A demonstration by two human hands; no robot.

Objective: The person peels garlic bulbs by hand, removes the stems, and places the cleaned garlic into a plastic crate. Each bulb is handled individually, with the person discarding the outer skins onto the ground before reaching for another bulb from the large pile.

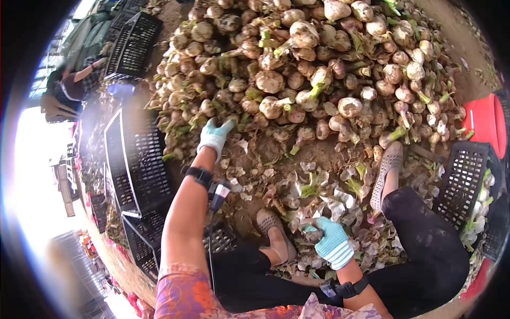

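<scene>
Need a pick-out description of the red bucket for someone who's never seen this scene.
Start at the big garlic pile filling the top of the view and follow it to its lower right edge. There, just above a black crate in the picture, is the red bucket. Its bright, solid wall sets it apart from the crate's dark lattice.

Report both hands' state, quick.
Left hand: open, fingers spread at the garlic pile.
Right hand: fingers curled; can't tell whether it's closed on anything.
</scene>
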